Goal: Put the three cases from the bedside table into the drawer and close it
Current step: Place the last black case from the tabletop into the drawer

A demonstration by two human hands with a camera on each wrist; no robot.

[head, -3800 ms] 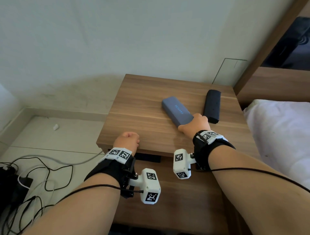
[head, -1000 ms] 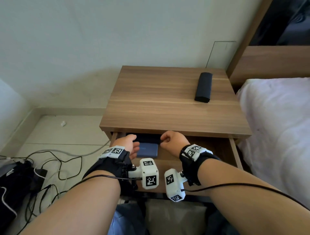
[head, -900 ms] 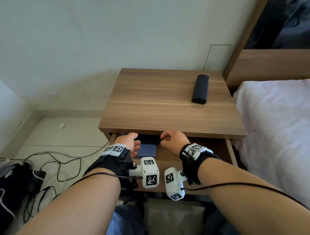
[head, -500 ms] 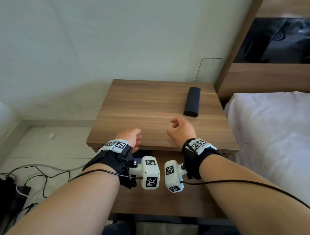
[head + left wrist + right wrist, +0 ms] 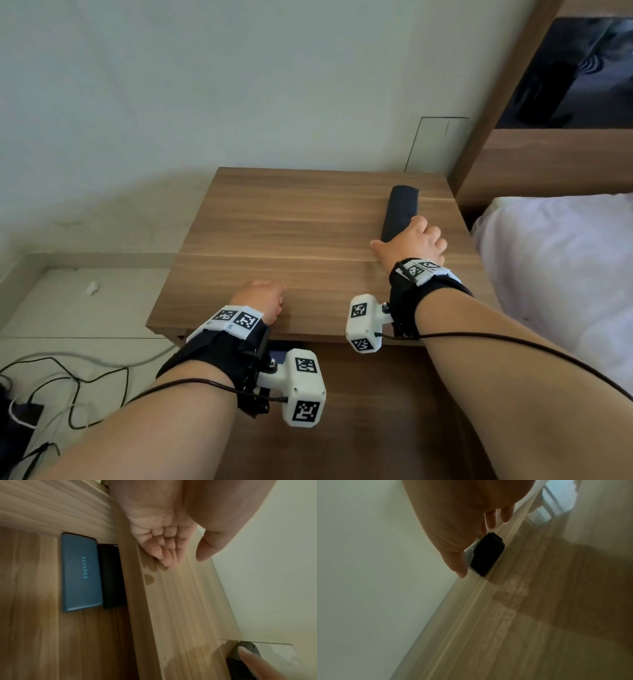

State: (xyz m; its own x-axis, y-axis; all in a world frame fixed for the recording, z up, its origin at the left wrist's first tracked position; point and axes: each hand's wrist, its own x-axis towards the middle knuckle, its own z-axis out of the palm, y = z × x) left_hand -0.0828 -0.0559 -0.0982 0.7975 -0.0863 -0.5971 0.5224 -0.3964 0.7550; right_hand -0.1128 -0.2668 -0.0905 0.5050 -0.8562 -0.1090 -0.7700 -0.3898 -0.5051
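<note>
Bedside table (image 5: 274, 240): black case (image 5: 399, 212) under right grip (image 5: 411, 245)

Head view: evenly lit, soft daylight, focus sharp; straight edges bowed toward frame borders by wide-angle lens. Mild sheen noted on bench (image 5: 301, 240) top. Bedding (image 5: 561, 274) at right edge near overexposure.

Left wrist view: dimmer, warm cast; soft finger shadows cast on bench surface under left hand (image 5: 164, 524). Wood grain smeared by motion blur; palm close to lens, slightly soft.

Right wrist view: dim, hazy, heavily motion-blurred; broad dark shadow recorded across wood at right; right hand (image 5: 453, 520) out of focus.
</note>
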